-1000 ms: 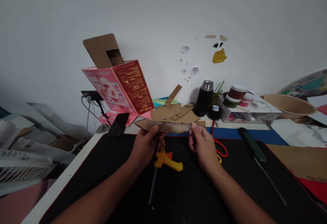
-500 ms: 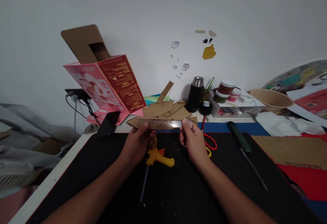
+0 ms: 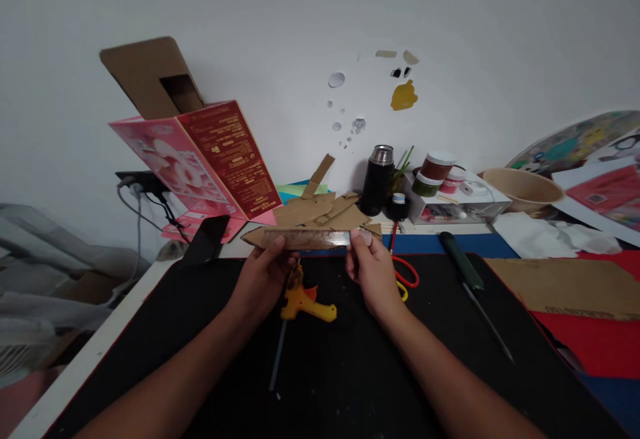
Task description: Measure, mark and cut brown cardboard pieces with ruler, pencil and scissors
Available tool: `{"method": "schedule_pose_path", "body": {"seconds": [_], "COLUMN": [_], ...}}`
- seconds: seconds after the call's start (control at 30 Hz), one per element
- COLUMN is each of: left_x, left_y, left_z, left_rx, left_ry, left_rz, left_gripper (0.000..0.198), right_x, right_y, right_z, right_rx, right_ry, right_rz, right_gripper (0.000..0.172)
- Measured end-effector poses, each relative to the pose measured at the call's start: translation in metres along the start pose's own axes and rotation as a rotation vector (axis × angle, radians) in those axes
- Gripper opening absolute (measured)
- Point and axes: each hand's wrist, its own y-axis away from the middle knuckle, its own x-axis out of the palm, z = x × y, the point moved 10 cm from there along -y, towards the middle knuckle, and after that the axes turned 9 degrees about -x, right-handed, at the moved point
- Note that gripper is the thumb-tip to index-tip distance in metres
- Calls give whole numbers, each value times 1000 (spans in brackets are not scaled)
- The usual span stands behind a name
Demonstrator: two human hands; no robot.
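A transparent ruler lies lengthwise along a cardboard strip with a pointed left end, both held up above the black mat. My left hand pinches them near the left, thumb on the front and fingers behind. At the right end my right hand grips the same pair between thumb and curled fingers. Below the strip, a yellow glue gun rests on the mat, a long glue stick sticking out of it. Scissors with red and yellow handles lie just beyond my right hand, partly hidden.
Cardboard scraps, a black flask and paint jars line the back. A phone sits at left beside a pink folded card. A green-handled tool with a thin metal shaft lies right, near a cardboard sheet.
The camera view has shifted slightly, so the scene sits a little further left and up. Both hands keep their hold on the ruler and strip.
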Motion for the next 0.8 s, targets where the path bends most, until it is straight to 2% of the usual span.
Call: {"method": "schedule_pose_path", "body": {"seconds": [0.33,0.8], "left_x": [-2,0], "left_y": [-1,0], "left_z": [1,2], "left_rx": [-16,-12], "left_ry": [-3,-10], "left_rz": [1,13], "left_gripper": [35,35], "right_x": [0,-1], "right_y": [0,0], "right_z": [-2,-3], "right_rx": [10,-1], "right_ry": [-7,0], "right_rz": [-6,-4], "right_gripper": [61,59]}}
